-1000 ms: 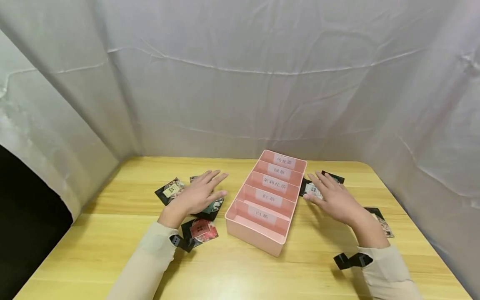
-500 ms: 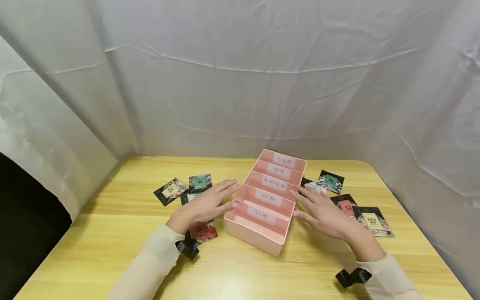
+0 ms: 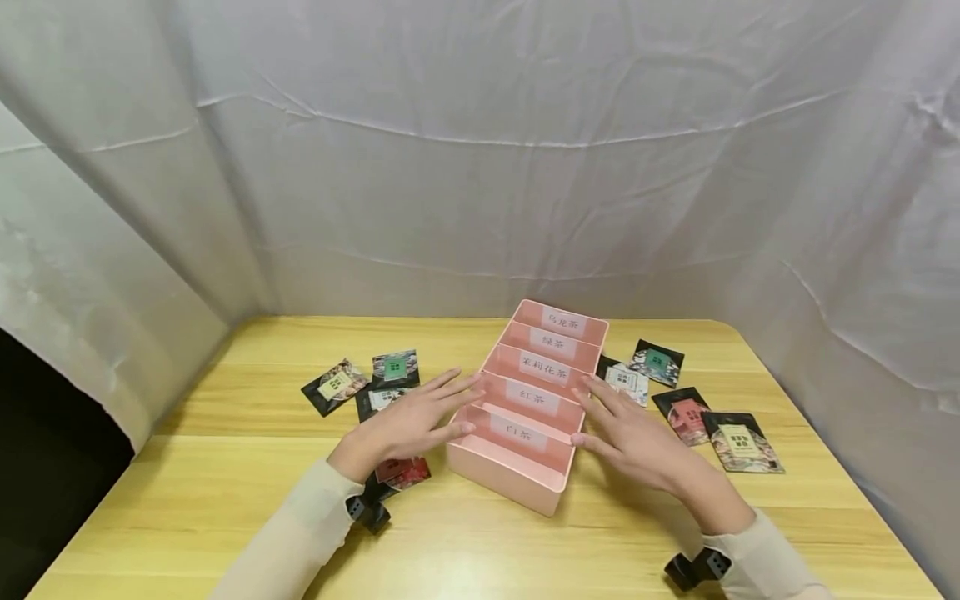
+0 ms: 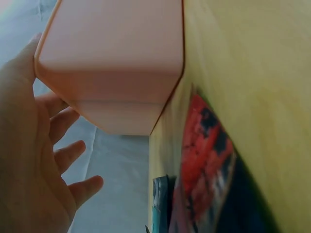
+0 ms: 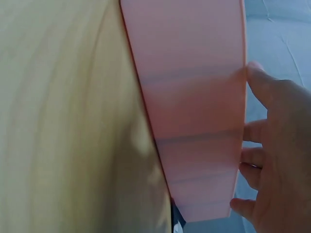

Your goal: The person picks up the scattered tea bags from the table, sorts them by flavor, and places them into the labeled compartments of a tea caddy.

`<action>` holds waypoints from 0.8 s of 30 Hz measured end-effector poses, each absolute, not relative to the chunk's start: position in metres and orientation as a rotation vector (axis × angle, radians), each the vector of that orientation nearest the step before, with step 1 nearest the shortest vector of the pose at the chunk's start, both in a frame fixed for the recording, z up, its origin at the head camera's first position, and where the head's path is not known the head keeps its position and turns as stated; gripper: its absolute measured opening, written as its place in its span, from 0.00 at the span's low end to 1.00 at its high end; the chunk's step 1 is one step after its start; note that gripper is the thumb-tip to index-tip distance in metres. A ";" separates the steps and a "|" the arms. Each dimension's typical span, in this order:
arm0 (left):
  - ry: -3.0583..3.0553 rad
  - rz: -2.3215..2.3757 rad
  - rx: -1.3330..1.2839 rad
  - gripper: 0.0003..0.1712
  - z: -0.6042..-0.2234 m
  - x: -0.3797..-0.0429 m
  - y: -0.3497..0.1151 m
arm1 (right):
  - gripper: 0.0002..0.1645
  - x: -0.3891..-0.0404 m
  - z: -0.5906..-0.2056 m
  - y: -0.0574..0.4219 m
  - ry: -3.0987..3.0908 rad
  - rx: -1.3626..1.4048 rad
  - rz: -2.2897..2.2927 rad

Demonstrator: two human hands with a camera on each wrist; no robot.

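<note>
A pink compartment box (image 3: 501,482) stands at an angle on the wooden table, its dividers bearing white labels with Chinese characters. My left hand (image 3: 416,421) is at its left rim, fingers spread and relaxed, thumb tip right at the edge. On the opposite side, my right hand (image 3: 633,435) has its loosely extended fingertips along the right rim. Seen from the left wrist, the left fingers (image 4: 68,158) reach past the box's upper edge. In the right wrist view, the right thumb (image 5: 260,80) meets the rim. Neither hand grips anything.
Left of the box lie flat sachets: yellow-labelled (image 3: 335,386), green-labelled (image 3: 395,367), white-labelled (image 3: 381,398) and red-labelled (image 3: 405,473), partly under the left hand. To its right are green (image 3: 657,362), white (image 3: 627,381), red (image 3: 684,414) and yellow (image 3: 742,440) ones. A grey curtain (image 3: 480,208) hangs behind.
Both hands have moved inward from above the sachets to the box's two sides. More sachets on the right have come into sight. The box stays in about the same place.
</note>
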State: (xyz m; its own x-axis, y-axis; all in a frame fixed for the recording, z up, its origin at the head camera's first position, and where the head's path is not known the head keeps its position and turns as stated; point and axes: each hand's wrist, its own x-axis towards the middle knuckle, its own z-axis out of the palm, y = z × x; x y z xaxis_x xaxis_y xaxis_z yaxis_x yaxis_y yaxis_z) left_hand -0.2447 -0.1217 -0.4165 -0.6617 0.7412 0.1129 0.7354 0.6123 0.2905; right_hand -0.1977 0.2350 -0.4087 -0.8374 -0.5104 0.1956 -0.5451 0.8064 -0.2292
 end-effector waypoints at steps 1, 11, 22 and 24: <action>2.804 0.488 1.287 0.37 -0.417 -0.244 -0.123 | 0.45 -0.197 -0.410 0.234 -2.868 0.842 0.430; 2.842 0.329 1.346 0.39 -0.410 -0.234 -0.132 | 0.49 -0.197 -0.413 0.224 -2.845 0.874 0.434; 2.860 0.246 1.421 0.39 -0.411 -0.210 -0.138 | 0.48 -0.189 -0.405 0.220 -2.903 0.898 0.463; 2.861 0.226 1.433 0.39 -0.411 -0.205 -0.138 | 0.46 -0.187 -0.405 0.221 -2.898 0.933 0.462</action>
